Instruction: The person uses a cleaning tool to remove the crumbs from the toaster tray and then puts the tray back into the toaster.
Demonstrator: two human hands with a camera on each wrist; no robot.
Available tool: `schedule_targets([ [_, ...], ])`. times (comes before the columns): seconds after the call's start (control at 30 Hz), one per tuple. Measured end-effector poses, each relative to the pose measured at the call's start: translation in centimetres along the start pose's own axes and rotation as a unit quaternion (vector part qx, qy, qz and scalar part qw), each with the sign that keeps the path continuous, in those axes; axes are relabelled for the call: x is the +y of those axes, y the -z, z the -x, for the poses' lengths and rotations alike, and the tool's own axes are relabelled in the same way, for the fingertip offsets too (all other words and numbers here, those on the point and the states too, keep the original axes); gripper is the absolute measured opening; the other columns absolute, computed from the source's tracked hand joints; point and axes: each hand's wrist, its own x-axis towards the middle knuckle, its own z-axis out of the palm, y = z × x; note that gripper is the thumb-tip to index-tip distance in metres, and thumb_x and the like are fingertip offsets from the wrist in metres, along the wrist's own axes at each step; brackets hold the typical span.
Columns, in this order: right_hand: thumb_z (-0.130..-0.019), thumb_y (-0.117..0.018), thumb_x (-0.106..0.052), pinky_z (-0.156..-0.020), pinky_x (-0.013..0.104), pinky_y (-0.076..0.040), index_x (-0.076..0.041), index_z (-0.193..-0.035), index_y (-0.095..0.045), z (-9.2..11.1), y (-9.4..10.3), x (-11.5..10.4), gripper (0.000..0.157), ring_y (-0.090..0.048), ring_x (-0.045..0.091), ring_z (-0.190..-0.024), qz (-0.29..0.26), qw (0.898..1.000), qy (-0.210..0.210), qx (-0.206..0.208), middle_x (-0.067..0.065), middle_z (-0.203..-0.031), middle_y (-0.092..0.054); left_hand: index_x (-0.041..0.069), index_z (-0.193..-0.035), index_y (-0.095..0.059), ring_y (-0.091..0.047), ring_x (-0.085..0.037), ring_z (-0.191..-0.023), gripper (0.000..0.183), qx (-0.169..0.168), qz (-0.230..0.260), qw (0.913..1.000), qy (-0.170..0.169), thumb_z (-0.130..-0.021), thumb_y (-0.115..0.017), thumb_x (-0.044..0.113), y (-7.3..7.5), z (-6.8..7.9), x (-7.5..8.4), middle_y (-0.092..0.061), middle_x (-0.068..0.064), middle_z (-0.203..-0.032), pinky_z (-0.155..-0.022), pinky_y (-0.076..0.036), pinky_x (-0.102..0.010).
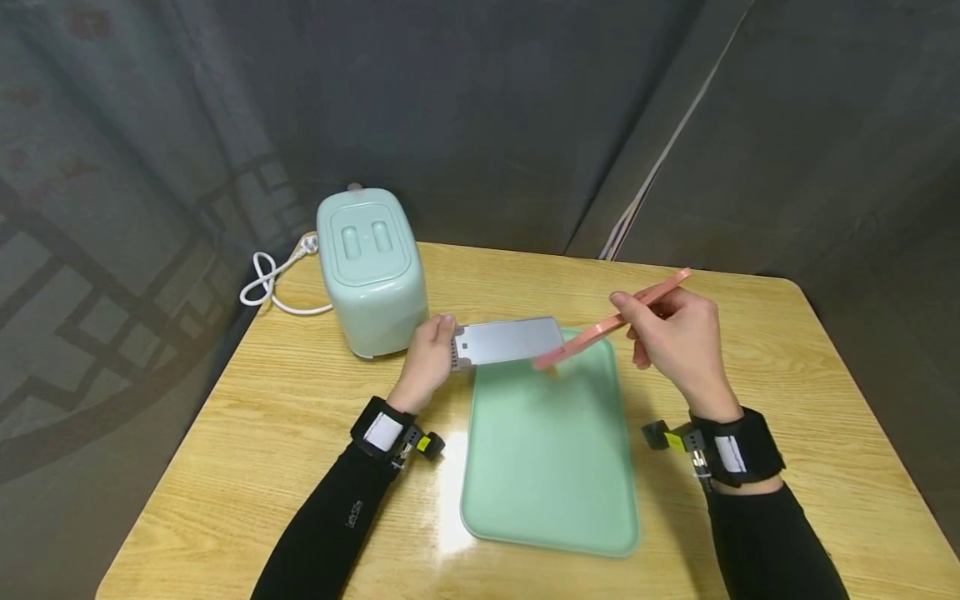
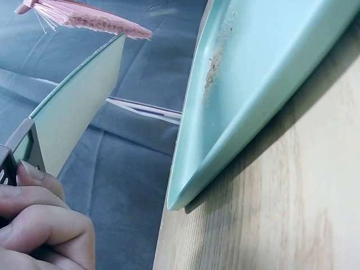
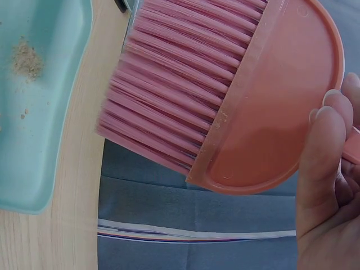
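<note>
My left hand [image 1: 426,358] grips the grey slotted end of a flat silver crumb tray [image 1: 510,341], held out above the far end of a mint-green tray [image 1: 551,467]. My right hand [image 1: 678,346] pinches the handle of a pink brush [image 3: 270,101]. Its bristles [image 3: 174,73] reach the crumb tray's free end in the head view; whether they touch is unclear. In the left wrist view the brush [image 2: 104,21] hangs just beyond the crumb tray's tip [image 2: 84,107]. Brown crumbs [image 3: 27,59] lie in a small heap on the green tray.
A mint-green toaster [image 1: 375,275] with a lid on top stands at the back left, right beside my left hand. Its white cord [image 1: 262,287] and plug curl behind it. Dark curtains [image 1: 487,125] hang behind the wooden table [image 1: 765,358].
</note>
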Motion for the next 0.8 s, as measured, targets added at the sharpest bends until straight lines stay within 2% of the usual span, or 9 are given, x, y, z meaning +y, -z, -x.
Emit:
schedule_targets([
  [0.17, -0.086, -0.065, -0.029, -0.034, 0.024, -0.042, -0.002, -0.084, -0.066, -0.2, -0.1, -0.1, 0.027, -0.051, 0.025, -0.037, -0.034, 0.999, 0.012, 0.019, 0.010, -0.054, -0.057, 0.005, -0.098, -0.056, -0.057, -0.021, -0.077, 0.040, 0.000, -0.004, 1.0000, -0.002, -0.101, -0.030, 0.036, 0.0, 0.0, -0.1, -0.060, -0.012, -0.089, -0.064, -0.048, -0.033],
  [0.27, -0.087, -0.065, -0.026, -0.037, 0.023, -0.047, -0.001, -0.089, -0.065, -0.5, -0.5, 0.1, 0.026, -0.053, 0.025, -0.040, -0.078, 0.997, 0.022, 0.015, 0.005, -0.056, -0.059, 0.005, -0.100, -0.057, -0.058, -0.021, -0.076, 0.040, -0.004, -0.003, 1.0000, -0.004, -0.102, -0.030, 0.035, -0.1, -0.1, 0.0, -0.061, -0.013, -0.089, -0.063, -0.049, -0.033],
  [0.33, -0.087, -0.064, -0.022, -0.041, 0.024, -0.050, 0.001, -0.094, -0.064, -0.9, -0.9, 0.4, 0.024, -0.055, 0.025, -0.042, -0.124, 0.992, 0.034, -0.009, 0.003, -0.059, -0.062, 0.004, -0.100, -0.057, -0.058, -0.022, -0.076, 0.040, -0.005, -0.005, 1.0000, -0.007, -0.102, -0.031, 0.034, -0.3, -0.1, 0.1, -0.061, -0.014, -0.089, -0.063, -0.049, -0.033],
  [0.43, -0.088, -0.061, -0.011, -0.045, 0.026, -0.053, 0.005, -0.102, -0.061, -1.5, -1.7, 1.0, 0.021, -0.058, 0.027, -0.046, -0.196, 0.977, 0.057, -0.067, 0.005, -0.066, -0.066, 0.003, -0.101, -0.058, -0.058, -0.022, -0.075, 0.040, -0.004, -0.008, 0.9999, -0.009, -0.102, -0.032, 0.032, -0.5, 0.0, 0.3, -0.061, -0.014, -0.089, -0.063, -0.048, -0.033],
  [0.5, -0.089, -0.059, -0.007, -0.047, 0.026, -0.054, 0.006, -0.105, -0.061, -1.8, -2.3, 1.2, 0.021, -0.059, 0.027, -0.050, -0.225, 0.967, 0.069, -0.100, 0.007, -0.071, -0.067, 0.003, -0.100, -0.058, -0.058, -0.021, -0.075, 0.039, -0.004, -0.009, 0.9999, -0.010, -0.101, -0.033, 0.032, -0.6, 0.0, 0.4, -0.061, -0.014, -0.088, -0.063, -0.048, -0.033],
  [0.57, -0.089, -0.058, -0.007, -0.049, 0.025, -0.054, 0.005, -0.106, -0.061, -1.9, -3.0, 1.2, 0.021, -0.060, 0.026, -0.053, -0.228, 0.963, 0.075, -0.119, 0.007, -0.076, -0.068, 0.004, -0.099, -0.058, -0.058, -0.021, -0.074, 0.039, -0.009, -0.008, 0.9999, -0.010, -0.101, -0.032, 0.033, -0.8, 0.1, 0.4, -0.061, -0.013, -0.087, -0.062, -0.049, -0.032],
  [0.7, -0.090, -0.059, -0.013, -0.053, 0.022, -0.054, 0.001, -0.108, -0.062, -1.8, -4.2, 1.1, 0.023, -0.062, 0.023, -0.062, -0.202, 0.969, 0.063, -0.131, 0.005, -0.085, -0.068, 0.006, -0.095, -0.057, -0.057, -0.022, -0.067, 0.039, -0.017, 0.000, 0.9997, -0.014, -0.101, -0.032, 0.035, -1.0, 0.3, 0.4, -0.060, -0.012, -0.080, -0.056, -0.049, -0.032],
  [0.8, -0.090, -0.061, -0.020, -0.056, 0.021, -0.053, -0.002, -0.109, -0.062, -1.7, -5.2, 1.3, 0.026, -0.062, 0.021, -0.071, -0.184, 0.973, 0.038, -0.137, 0.006, -0.092, -0.068, 0.006, -0.094, -0.057, -0.056, -0.023, -0.065, 0.038, -0.020, 0.007, 0.9995, -0.023, -0.101, -0.032, 0.035, -1.2, 0.4, 0.4, -0.060, -0.011, -0.078, -0.056, -0.049, -0.033],
])
